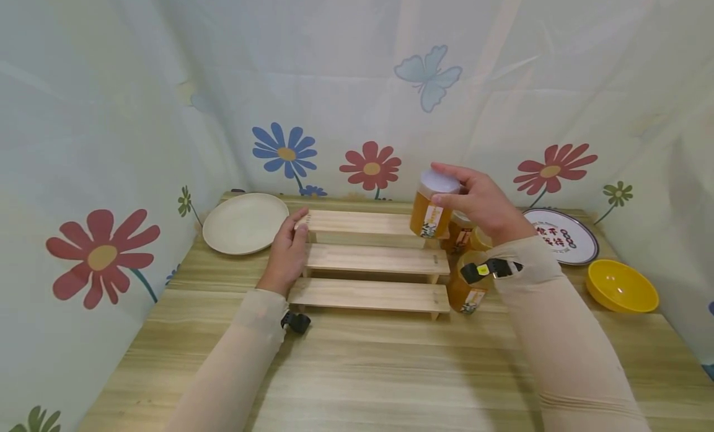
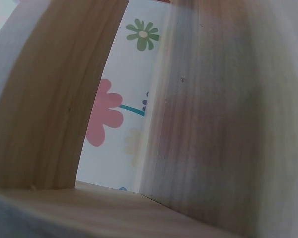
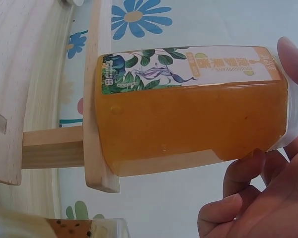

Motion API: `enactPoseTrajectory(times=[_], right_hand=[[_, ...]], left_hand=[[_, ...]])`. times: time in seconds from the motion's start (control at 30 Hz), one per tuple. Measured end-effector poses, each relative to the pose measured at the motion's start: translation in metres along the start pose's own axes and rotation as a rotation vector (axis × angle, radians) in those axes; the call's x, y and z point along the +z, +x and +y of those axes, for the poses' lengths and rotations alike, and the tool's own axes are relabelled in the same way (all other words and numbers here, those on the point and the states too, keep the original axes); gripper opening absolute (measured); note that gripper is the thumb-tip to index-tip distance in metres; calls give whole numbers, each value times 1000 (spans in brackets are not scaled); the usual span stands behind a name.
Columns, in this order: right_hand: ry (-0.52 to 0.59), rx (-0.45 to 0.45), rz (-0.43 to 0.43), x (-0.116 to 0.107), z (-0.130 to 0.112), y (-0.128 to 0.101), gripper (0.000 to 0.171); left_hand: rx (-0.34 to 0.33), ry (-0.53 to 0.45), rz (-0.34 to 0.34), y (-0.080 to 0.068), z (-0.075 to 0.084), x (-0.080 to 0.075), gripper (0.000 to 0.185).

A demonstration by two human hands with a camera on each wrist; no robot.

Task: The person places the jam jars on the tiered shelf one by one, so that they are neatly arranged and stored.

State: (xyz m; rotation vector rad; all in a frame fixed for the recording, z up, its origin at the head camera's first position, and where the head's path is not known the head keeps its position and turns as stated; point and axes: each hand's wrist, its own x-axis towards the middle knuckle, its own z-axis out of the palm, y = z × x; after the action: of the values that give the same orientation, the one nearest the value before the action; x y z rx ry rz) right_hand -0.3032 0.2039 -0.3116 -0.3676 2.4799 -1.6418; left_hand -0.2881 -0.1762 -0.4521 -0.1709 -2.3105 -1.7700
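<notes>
My right hand [image 1: 474, 199] grips a jar of amber honey [image 1: 431, 207] by its white lid, holding it in the air just above the right end of the top step of a three-step wooden rack [image 1: 370, 258]. The right wrist view shows the same honey jar [image 3: 188, 114] with its leafy label and my fingers [image 3: 248, 178] round the lid end. My left hand [image 1: 289, 246] rests on the rack's left end with straight fingers. The left wrist view shows only close wooden boards [image 2: 223, 114]. Several more honey jars [image 1: 467, 283] stand to the right of the rack, partly hidden by my right wrist.
A pale plate [image 1: 245, 222] lies at the back left of the wooden table [image 1: 390, 370]. At the right are a printed white plate [image 1: 563, 235] and a yellow bowl [image 1: 621, 286]. Flowered curtain walls enclose the table on three sides.
</notes>
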Motion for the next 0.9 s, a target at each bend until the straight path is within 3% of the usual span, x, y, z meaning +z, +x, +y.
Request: enactPoseTrajectory(times=[0.9], right_hand=[[-56,-72,-32,12,-3,18,65]], left_hand=[[-18,-10,-23,-1,-2,-1,47]])
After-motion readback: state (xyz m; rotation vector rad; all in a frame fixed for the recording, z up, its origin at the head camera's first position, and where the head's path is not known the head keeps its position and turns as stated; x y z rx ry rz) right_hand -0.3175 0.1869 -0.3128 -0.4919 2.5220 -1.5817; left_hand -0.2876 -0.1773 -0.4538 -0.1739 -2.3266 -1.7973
